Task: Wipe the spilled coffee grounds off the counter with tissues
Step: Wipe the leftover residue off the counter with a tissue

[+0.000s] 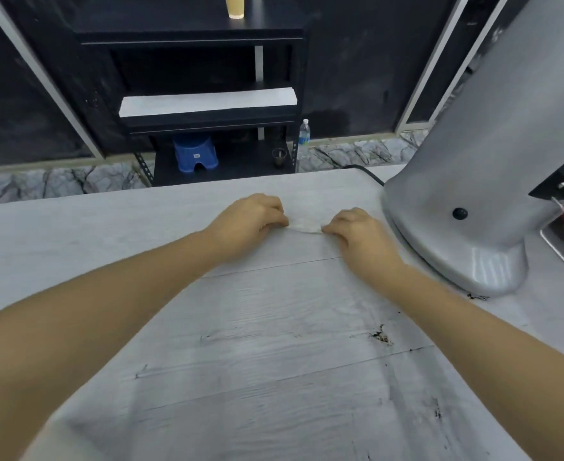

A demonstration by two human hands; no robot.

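A thin white tissue (pixel 304 225) lies flat on the pale grey wood-grain counter (pixel 240 344), toward its far edge. My left hand (pixel 250 221) pinches the tissue's left end and my right hand (pixel 357 232) pinches its right end; only a small strip shows between them. Dark coffee grounds (pixel 381 336) sit in a small clump nearer to me, to the right of centre. More dark specks (pixel 437 412) lie scattered along the right side beside my right forearm.
A large silver machine base (pixel 467 207) stands on the counter right of my right hand, with a black cord (pixel 367 173) behind it. A metal tray edge (pixel 563 251) shows far right. Beyond the counter stand a black shelf (pixel 207 121), blue stool (pixel 195 156) and water bottle (pixel 304 131).
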